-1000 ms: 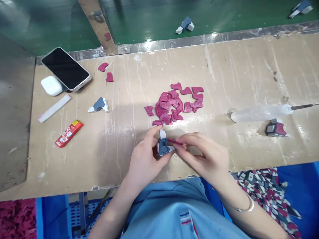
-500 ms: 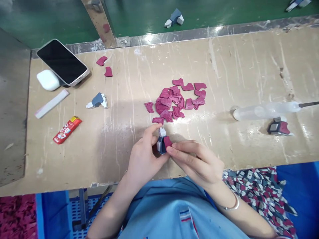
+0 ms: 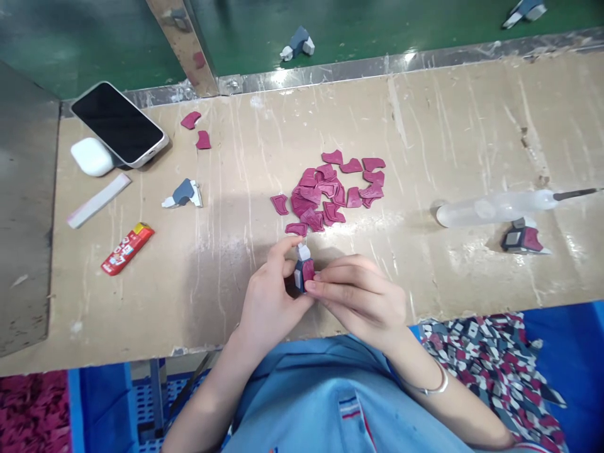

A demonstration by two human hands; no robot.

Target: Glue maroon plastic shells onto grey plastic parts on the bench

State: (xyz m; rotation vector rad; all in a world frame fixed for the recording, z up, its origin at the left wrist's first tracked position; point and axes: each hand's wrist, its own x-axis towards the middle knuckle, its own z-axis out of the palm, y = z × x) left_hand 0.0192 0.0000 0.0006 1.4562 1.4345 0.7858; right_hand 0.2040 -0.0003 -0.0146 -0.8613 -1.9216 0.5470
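Observation:
Between the fingers of my left hand (image 3: 274, 292) is a small dark blue and white plastic part (image 3: 299, 274), its white end pointing away from me. A maroon plastic piece (image 3: 307, 270) lies against the right side of that part. My right hand (image 3: 361, 296) is closed, with its thumb and fingertips pressed on the maroon piece. Just beyond my hands lies a loose heap of similar maroon pieces (image 3: 311, 195). The fingertips of my left hand partly hide the held part.
To the left lie a phone (image 3: 117, 123), a white case (image 3: 91, 156), a white strip (image 3: 99, 201), a red packet (image 3: 127, 249) and a blue-white part (image 3: 183, 193). A translucent bottle (image 3: 495, 209) and an assembled part (image 3: 523, 239) lie right. Bins hold maroon pieces (image 3: 33, 409) and mixed parts (image 3: 495, 371).
My right hand has moved slightly left, and the maroon piece now sits flatter against the blue part. On the green surface behind, the parts have shifted left in view.

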